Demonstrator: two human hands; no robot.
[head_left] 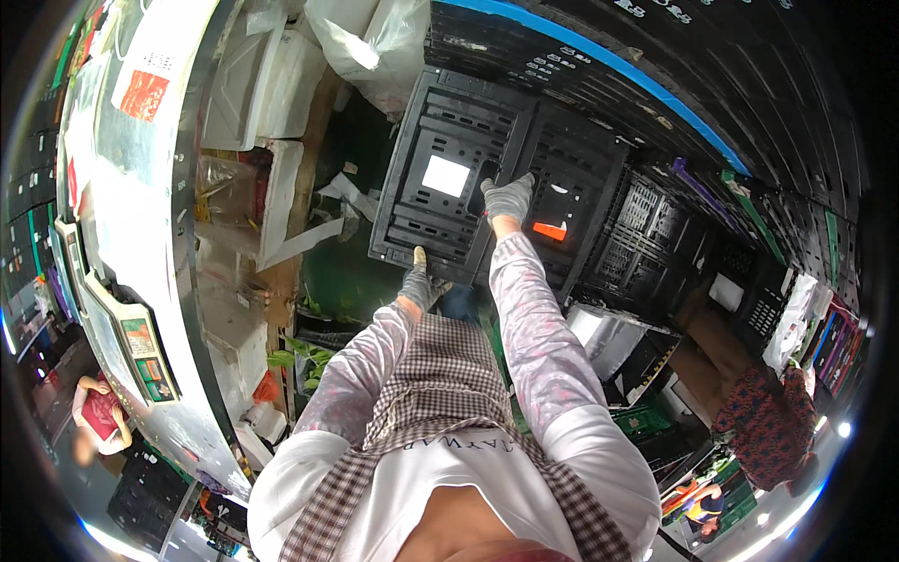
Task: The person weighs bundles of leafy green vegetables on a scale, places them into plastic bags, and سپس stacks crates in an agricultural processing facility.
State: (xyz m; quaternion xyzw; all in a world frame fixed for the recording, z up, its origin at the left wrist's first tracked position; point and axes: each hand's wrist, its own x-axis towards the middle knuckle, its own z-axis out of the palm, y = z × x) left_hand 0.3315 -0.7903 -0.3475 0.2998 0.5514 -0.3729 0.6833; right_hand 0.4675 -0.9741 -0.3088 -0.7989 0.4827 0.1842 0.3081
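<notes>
In front of me is a black plastic folding crate (453, 225) with slotted panels and a white label. A seam divides its left panel from a right panel that carries an orange and white label (551, 230). My gloved left hand (421, 284) grips the crate's near edge, thumb on top, with most of its fingers hidden beneath. At the seam by the oval handle slot, my gloved right hand (510, 199) is closed on the panel edge. Patterned sleeves cover both my forearms.
Stacked black crates (646, 103), one edged in blue, line the far right side. A metal counter (154, 187) runs along the left, with white foam boxes (281, 192) below it. A plastic bag (375, 56) lies beyond the crate. Another person (768, 426) stands at right.
</notes>
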